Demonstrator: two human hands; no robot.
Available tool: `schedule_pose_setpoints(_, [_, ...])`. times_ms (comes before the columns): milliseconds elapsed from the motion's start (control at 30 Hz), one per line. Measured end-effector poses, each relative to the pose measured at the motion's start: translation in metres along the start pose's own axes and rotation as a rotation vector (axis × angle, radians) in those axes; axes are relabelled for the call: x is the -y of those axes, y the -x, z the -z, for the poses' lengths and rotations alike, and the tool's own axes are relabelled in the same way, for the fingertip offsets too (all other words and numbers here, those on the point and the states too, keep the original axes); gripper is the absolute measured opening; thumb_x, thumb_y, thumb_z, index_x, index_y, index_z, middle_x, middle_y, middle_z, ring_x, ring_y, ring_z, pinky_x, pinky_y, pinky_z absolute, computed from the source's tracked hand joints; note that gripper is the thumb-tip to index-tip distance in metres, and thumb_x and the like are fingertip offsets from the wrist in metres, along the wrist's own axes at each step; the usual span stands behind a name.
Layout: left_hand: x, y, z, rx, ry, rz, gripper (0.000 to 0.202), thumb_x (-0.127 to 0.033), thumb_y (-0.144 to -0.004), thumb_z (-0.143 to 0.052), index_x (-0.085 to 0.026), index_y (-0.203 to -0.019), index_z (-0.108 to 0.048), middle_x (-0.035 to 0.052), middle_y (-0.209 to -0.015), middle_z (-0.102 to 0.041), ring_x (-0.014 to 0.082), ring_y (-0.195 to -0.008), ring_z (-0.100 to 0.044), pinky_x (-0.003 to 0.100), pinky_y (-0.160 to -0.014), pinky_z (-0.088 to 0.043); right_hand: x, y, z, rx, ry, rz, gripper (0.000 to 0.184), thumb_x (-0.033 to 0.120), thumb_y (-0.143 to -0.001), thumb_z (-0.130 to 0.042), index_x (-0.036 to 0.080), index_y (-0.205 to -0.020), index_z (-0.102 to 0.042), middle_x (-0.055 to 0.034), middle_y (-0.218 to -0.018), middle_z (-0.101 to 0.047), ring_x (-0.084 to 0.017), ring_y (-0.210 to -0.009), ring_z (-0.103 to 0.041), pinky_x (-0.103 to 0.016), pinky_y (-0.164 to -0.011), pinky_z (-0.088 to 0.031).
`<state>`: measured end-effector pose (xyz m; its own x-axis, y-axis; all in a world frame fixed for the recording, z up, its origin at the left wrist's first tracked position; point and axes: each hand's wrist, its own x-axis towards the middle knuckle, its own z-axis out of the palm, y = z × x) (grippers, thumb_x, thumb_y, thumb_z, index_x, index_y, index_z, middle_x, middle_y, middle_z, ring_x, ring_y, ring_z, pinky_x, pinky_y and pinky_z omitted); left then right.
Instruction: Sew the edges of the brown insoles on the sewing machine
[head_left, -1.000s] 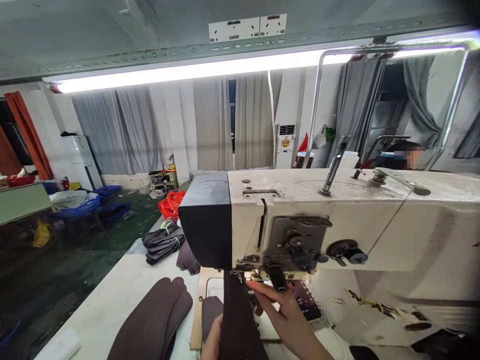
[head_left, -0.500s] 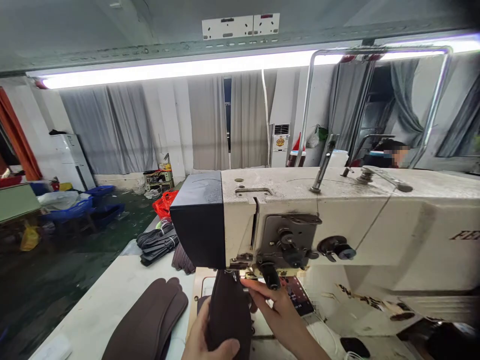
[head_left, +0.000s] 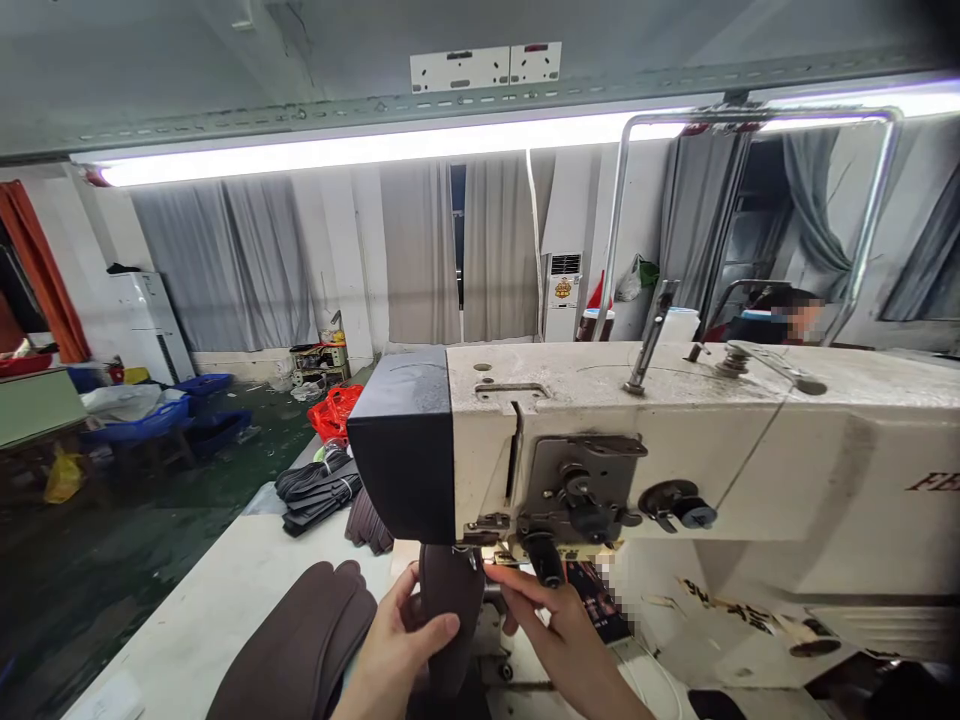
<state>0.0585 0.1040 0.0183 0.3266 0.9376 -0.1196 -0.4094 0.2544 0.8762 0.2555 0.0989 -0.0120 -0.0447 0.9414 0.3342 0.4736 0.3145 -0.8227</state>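
Observation:
A dark brown insole-shaped piece [head_left: 452, 590] stands nearly on end under the sewing machine's head [head_left: 487, 490], its upper end at the needle area. My left hand [head_left: 401, 635] grips its left side, thumb across the face and fingers behind. On the opposite side, my right hand [head_left: 551, 620] reaches in below the black knob. Its index fingertip meets the piece's right edge close to the needle, while the other fingers curl underneath. What those fingers pinch, if anything, is hidden. Several similar brown insoles [head_left: 289, 640] lie in a fanned pile on the table, left of my left hand.
Tied bundles of black pieces [head_left: 319, 490] and a stack of brown pieces [head_left: 369, 522] lie behind the pile, near a red plastic bag [head_left: 334, 412]. A phone [head_left: 600, 605] leans behind my right hand. Another person [head_left: 784, 315] is partly visible beyond the machine.
My left hand has shifted up along the insole, whose lower part now looks narrower and turned. The right hand stays by the needle. The view has tilted slightly.

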Motion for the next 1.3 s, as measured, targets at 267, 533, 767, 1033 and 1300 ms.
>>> schedule_pose_setpoints(267, [0.017, -0.012, -0.014, -0.130, -0.020, -0.025, 0.054, -0.037, -0.059, -0.085, -0.016, -0.104, -0.063, 0.0092, -0.092, -0.073, 0.0218, -0.073, -0.070, 0.028, -0.060, -0.055, 0.004, 0.000, 0.001, -0.010, 0.010, -0.010, 0.040, 0.040, -0.094, -0.043, 0.021, -0.115, -0.071, -0.0011, -0.060, -0.069, -0.017, -0.060, -0.065, -0.024, -0.060, -0.047])
schedule_pose_setpoints(533, [0.013, -0.026, -0.012, -0.166, -0.056, -0.018, 0.047, -0.036, -0.060, -0.083, -0.015, -0.098, -0.065, 0.0054, -0.083, -0.071, 0.0115, -0.060, -0.062, 0.018, -0.048, -0.044, -0.022, 0.014, -0.015, -0.271, -0.262, 0.070, 0.027, 0.042, -0.091, -0.052, 0.024, -0.103, -0.069, -0.0014, -0.068, -0.065, -0.017, -0.062, -0.060, -0.026, -0.060, -0.047])
schedule_pose_setpoints(767, [0.013, -0.025, -0.010, -0.125, -0.046, -0.065, 0.049, -0.036, -0.060, -0.083, -0.013, -0.100, -0.066, 0.0108, -0.095, -0.071, 0.0177, -0.074, -0.065, 0.024, -0.058, -0.050, -0.023, 0.003, -0.018, -0.598, -0.504, -0.266, 0.045, 0.064, -0.086, -0.047, 0.021, -0.076, -0.055, 0.0034, -0.054, -0.052, -0.013, -0.047, -0.044, -0.023, -0.047, -0.039])
schedule_pose_setpoints(1033, [0.024, -0.025, -0.007, -0.134, -0.029, -0.073, 0.058, -0.040, -0.056, -0.085, -0.014, -0.104, -0.064, 0.0088, -0.090, -0.070, 0.0193, -0.073, -0.066, 0.024, -0.057, -0.049, -0.015, -0.012, -0.007, -0.471, -0.376, -0.173, 0.056, 0.071, -0.077, -0.050, 0.021, -0.053, -0.053, -0.0005, -0.049, -0.054, -0.017, -0.049, -0.051, -0.027, -0.051, -0.044])
schedule_pose_setpoints(1300, [0.032, -0.019, 0.010, -0.170, -0.061, -0.112, 0.068, -0.048, -0.049, -0.088, -0.014, -0.102, -0.063, 0.0067, -0.078, -0.071, 0.0171, -0.060, -0.064, 0.021, -0.046, -0.042, -0.013, -0.003, 0.000, -0.393, -0.219, -0.034, 0.031, 0.052, -0.076, -0.061, 0.023, -0.085, -0.068, -0.0073, -0.090, -0.069, -0.026, -0.091, -0.061, -0.035, -0.083, -0.049])
